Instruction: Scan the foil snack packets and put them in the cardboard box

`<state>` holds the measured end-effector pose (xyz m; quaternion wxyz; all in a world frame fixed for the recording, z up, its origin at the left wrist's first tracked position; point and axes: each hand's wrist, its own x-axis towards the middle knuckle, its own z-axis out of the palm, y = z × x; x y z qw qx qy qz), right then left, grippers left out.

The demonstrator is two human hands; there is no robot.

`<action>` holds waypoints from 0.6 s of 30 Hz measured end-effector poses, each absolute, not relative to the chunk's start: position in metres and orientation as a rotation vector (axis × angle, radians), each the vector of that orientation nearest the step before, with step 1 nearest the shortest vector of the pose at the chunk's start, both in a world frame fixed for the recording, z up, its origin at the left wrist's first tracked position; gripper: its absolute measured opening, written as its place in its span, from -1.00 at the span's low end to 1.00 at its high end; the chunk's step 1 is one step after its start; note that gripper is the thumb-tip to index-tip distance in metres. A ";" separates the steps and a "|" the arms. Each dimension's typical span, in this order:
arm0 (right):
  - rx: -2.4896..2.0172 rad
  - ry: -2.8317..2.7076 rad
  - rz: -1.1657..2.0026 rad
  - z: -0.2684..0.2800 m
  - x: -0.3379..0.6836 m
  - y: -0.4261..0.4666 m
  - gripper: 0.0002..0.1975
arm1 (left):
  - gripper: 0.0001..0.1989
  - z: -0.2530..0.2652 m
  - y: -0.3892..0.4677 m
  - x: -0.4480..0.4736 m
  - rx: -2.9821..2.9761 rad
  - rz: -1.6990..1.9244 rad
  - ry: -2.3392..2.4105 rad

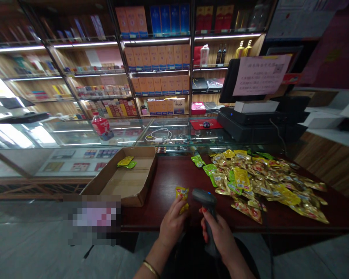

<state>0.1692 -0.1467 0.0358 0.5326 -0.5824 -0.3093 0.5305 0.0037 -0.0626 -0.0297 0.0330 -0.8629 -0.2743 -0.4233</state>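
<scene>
Along the near edge of the table (pixel 171 170), midway between its left and right ends: left hand (pixel 173 221), fingers pinching a small yellow packet (pixel 181 191); whether the packet touches the tabletop cannot be told. Just beside it, right hand (pixel 221 232), wrapped around the grip of a dark hand-held scanner (pixel 204 197), its head tilted toward the packet. Gold bracelet (pixel 150 268) on the left wrist.

Toward the table's right edge: heap of packets (pixel 263 174), mostly gold, some yellow and green. One green packet (pixel 197 160) near the far edge, at the heap's left. At the left edge: shallow cardboard box (pixel 148 166), yellow and green packets (pixel 125 160) near its far left corner.

Beyond the far edge: glass counter (pixel 128 133), carrying a red-labelled bottle (pixel 101 127), white cable (pixel 159 139) and mouse (pixel 206 124) on a red mat (pixel 195 124).
</scene>
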 end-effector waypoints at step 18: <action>-1.650 -0.815 0.966 0.027 0.194 -0.213 -0.36 | -0.65 -0.024 -0.024 -0.010 -2.934 -1.896 -1.477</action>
